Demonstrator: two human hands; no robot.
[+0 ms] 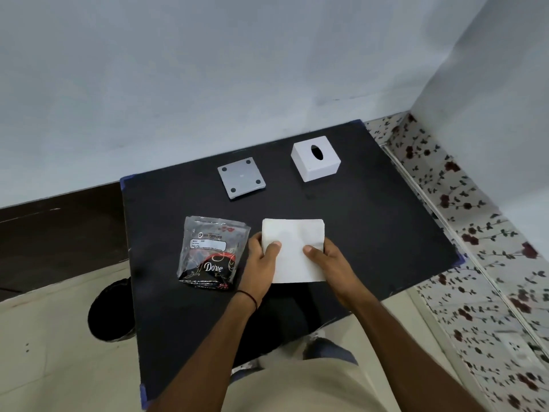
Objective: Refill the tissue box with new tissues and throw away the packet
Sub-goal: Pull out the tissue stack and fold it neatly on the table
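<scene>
Both hands, left (261, 263) and right (328, 263), grasp the tissues (292, 251), thumbs on top, fingers underneath, above the desk (371, 233).

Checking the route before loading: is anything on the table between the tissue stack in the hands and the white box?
Nothing visible. The tissue stack, held by left hand and right hand, has bare black table up to the tissue box. The base plate and empty packet lie off to the left.

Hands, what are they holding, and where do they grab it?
Both hold the white tissue stack: the left hand grips its left edge, the right hand its right edge, thumbs on top.
</scene>
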